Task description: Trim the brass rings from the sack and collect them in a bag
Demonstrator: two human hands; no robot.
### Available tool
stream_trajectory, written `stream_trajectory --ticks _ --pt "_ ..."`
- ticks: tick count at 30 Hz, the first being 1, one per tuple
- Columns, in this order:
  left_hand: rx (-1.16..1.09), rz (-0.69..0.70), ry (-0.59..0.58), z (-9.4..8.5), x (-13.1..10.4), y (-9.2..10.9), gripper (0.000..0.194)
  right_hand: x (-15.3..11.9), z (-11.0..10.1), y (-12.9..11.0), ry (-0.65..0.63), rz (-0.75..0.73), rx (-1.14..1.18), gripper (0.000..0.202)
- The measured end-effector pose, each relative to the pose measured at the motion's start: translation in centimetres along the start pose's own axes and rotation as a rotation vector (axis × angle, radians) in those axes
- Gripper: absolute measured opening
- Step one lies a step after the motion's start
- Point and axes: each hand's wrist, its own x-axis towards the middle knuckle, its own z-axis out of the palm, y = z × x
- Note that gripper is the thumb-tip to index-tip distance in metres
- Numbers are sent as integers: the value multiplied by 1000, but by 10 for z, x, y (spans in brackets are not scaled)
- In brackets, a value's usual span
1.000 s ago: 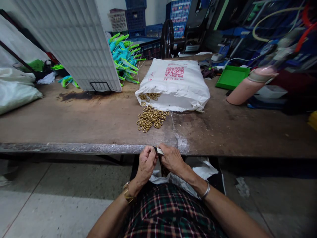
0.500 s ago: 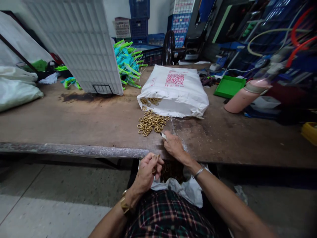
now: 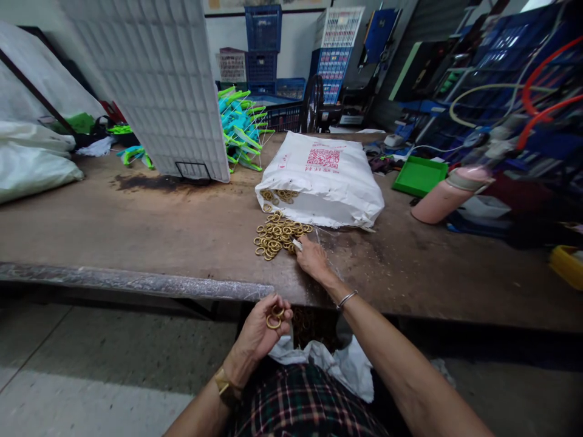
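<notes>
In my left hand (image 3: 264, 331), held low just in front of the table edge, a couple of brass rings (image 3: 274, 320) lie between the curled fingers and thumb. My right hand (image 3: 313, 260) reaches over the tabletop to the right side of a loose pile of brass rings (image 3: 273, 238). Its fingers are closed on a small white object (image 3: 297, 244), whose kind I cannot make out. Behind the pile lies a white sack (image 3: 319, 176) with red print, its mouth facing me and more rings inside. A bag of dark rings (image 3: 310, 325) is partly hidden below the table edge.
The brown table (image 3: 136, 243) stretches across the view. On it stand a tall white ribbed panel (image 3: 155, 91), green-and-blue plastic pieces (image 3: 243, 127), a green tray (image 3: 419, 176) and a pink bottle (image 3: 444, 197). Stacked crates (image 3: 263, 54) and a fan (image 3: 313, 103) are behind.
My left hand has turned and opened somewhat, bringing the rings in it into sight. My right hand has moved forward to the edge of the ring pile. The camera has tilted slightly up.
</notes>
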Motion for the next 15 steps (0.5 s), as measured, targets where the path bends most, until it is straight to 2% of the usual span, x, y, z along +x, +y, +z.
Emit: stream_trajectory --ticks 4,7,11,15 --pt "77 34 -6 -2 2 -1 28 -2 1 4 81 -9 25 25" --pt "171 71 -33 -1 2 1 26 -9 -1 8 136 -31 126 24" --pt "286 142 -74 3 5 6 28 -34 -6 11 106 -36 488 25" --pt "451 250 -43 7 9 6 29 -68 -12 9 -19 47 862 26"
